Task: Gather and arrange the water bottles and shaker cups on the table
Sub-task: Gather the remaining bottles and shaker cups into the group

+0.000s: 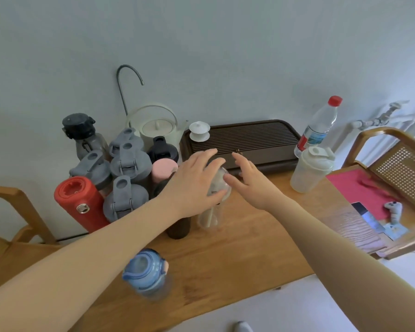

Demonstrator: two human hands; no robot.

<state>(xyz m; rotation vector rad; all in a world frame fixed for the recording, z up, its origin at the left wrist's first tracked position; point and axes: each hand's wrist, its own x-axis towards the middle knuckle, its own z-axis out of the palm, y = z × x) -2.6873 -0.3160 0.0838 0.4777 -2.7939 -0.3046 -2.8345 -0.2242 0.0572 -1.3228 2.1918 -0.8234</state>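
My left hand [194,183] grips the domed lid of a clear cup [211,218] with a straw, standing mid-table. My right hand [252,185] hovers just right of the lid, fingers spread and holding nothing. To the left stands a tight cluster: a red bottle [82,204], several grey-lidded shaker cups [130,164], a pink-lidded bottle [163,171], a black-lidded shaker [163,152] and a dark bottle with a black cap [82,133]. A dark brown bottle [177,226] stands partly hidden under my left wrist. A blue bottle [145,274] stands near the front edge. At the right are a white shaker cup [309,171] and a red-capped water bottle [319,125].
A dark slatted tea tray [249,140] lies at the back against the wall, with a white lidded cup [199,131] on its left end. A white kettle [157,125] and a curved spout [130,75] stand behind the cluster. Wooden chairs [393,168] flank the table.
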